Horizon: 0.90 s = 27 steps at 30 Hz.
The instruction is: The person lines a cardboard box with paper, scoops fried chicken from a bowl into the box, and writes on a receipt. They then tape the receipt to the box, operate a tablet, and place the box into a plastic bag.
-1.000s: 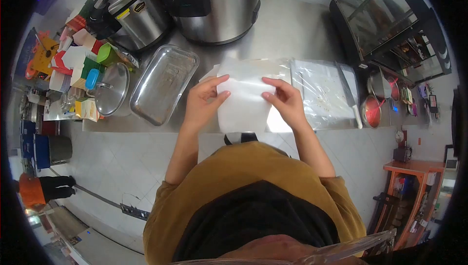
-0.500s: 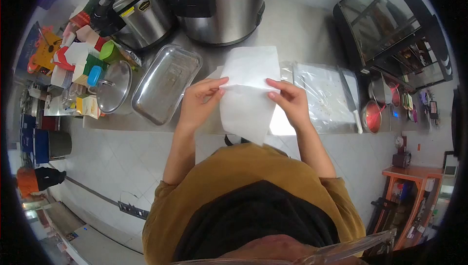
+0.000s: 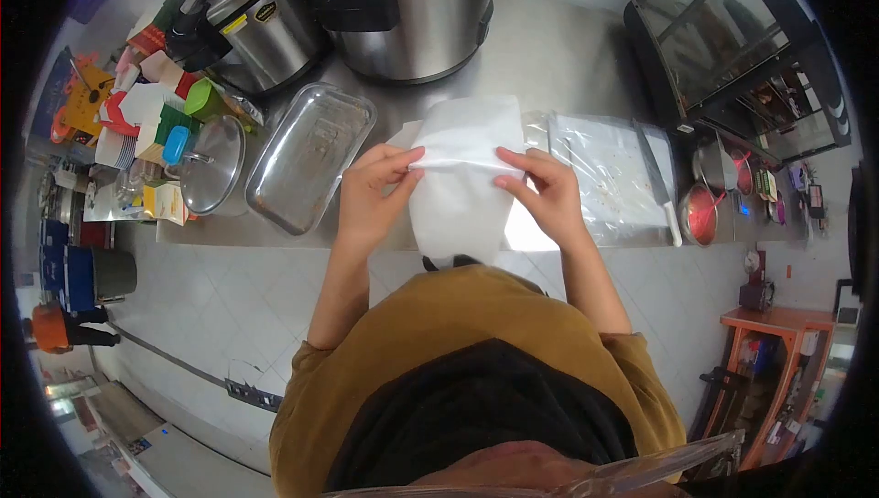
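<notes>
A sheet of white paper [image 3: 462, 200] is held up between both hands over the counter's front edge, with a crease running across it at finger height. My left hand [image 3: 374, 191] pinches the left end of that crease between thumb and fingers. At the right end, my right hand [image 3: 548, 189] has the same kind of pinch. More white paper seems to lie on the counter behind the sheet, mostly hidden. Left of my left hand rests a rectangular metal tray [image 3: 311, 159]. A plastic-covered white board [image 3: 600, 178] lies to the right, with a knife [image 3: 657, 182] on it.
Two large steel rice cookers [image 3: 412, 17] stand at the back. A glass lid [image 3: 212, 168] and stacked cartons [image 3: 160, 136] crowd the left. On the right are a glass display cabinet [image 3: 714, 40] and metal bowls [image 3: 700, 214]. Another person [image 3: 55, 327] appears far left.
The sheet's lower part has swung slightly left and its top edge sits a little lower. Both hands keep their pinch. The person at far left has shifted slightly.
</notes>
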{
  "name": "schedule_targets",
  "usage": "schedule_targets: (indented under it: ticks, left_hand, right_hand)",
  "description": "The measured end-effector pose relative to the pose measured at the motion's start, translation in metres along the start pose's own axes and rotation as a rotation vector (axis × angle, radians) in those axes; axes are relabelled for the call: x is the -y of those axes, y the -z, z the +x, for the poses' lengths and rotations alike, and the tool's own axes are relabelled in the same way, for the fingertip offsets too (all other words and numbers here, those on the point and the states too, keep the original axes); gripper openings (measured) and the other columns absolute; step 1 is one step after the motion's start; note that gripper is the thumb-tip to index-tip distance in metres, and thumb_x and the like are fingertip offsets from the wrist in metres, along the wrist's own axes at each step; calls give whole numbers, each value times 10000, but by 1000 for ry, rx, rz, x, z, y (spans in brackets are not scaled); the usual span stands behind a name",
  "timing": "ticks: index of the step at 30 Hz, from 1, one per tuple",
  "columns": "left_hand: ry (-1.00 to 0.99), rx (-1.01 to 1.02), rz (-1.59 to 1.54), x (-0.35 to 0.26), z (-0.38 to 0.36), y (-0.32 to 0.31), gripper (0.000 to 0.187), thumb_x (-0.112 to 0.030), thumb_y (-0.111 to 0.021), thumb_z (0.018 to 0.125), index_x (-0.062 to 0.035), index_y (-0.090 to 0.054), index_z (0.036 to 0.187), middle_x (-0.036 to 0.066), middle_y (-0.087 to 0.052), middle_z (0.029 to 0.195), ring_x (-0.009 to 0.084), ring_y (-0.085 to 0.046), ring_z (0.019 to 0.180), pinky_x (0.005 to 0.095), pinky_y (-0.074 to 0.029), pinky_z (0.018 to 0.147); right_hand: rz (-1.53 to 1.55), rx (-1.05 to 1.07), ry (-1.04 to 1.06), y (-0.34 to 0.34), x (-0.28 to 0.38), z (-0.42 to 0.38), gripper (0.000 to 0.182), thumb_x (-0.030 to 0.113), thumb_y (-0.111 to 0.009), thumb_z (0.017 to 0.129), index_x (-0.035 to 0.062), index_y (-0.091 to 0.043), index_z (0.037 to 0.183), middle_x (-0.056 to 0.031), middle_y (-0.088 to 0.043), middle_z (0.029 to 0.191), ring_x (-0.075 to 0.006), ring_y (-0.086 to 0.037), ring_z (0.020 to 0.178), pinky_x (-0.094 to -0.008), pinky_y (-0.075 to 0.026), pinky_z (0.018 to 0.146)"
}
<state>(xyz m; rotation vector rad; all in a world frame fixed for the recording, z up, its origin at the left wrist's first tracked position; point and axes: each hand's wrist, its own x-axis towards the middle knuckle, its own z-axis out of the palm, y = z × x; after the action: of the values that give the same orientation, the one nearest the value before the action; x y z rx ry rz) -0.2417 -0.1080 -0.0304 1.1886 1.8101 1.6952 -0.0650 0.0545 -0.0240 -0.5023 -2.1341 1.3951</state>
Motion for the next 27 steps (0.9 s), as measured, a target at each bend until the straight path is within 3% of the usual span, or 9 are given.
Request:
schedule_targets:
  ticks: [8,14,17,20,23,26,27]
  left_hand:
    - [-12,-29,55,6,-2,-9,177,100,-604,785,31,-667,936,44,-556,909,88,-551,844,175,-451,691]
    - [19,-68,-247,23,-2,-17,123,90,-576,810,30,-643,894,59,-589,979,114,-563,875,208,-438,780]
    - [154,-89,-415,37,-6,-27,124,64,-564,832,-1,-628,916,29,-613,939,95,-568,802,214,-455,738]
    - [158,-51,-391,54,-10,-32,126,63,-556,837,-2,-622,923,28,-612,962,81,-559,803,212,-449,714]
    - [188,0,-347,44,-9,-35,116,57,-550,840,2,-620,914,29,-614,950,70,-552,799,206,-438,687]
    - [202,43,-404,38,-7,-38,118,66,-543,835,0,-622,892,45,-611,976,67,-548,793,186,-418,658]
    - [139,79,-396,39,-5,-38,125,47,-534,846,-7,-616,922,52,-606,997,73,-547,801,198,-426,668]
  right_hand:
    - [-141,-63,72,1,3,-2,163,40,-682,755,50,-703,916,-65,-555,725,-144,-528,666,-249,-425,592]
    - [-153,-133,49,-4,-10,-6,112,58,-675,761,57,-699,871,-66,-556,768,-150,-505,678,-245,-417,605]
    - [-135,-174,5,-6,-13,-11,66,76,-674,759,56,-686,822,-69,-536,876,-175,-482,768,-283,-408,693]
    - [-550,-249,206,-6,-8,-15,151,76,-664,743,78,-656,893,-67,-497,962,-210,-461,864,-337,-374,771]
    - [-818,-80,245,-5,19,-13,260,90,-662,723,91,-603,976,-64,-479,989,-243,-455,923,-383,-347,815]
    - [-731,121,253,-12,22,-7,316,107,-667,713,91,-564,1011,-82,-494,976,-265,-481,921,-379,-362,797]
    - [-664,146,270,-16,7,-3,251,106,-674,714,65,-570,939,-99,-511,927,-281,-511,881,-360,-401,743]
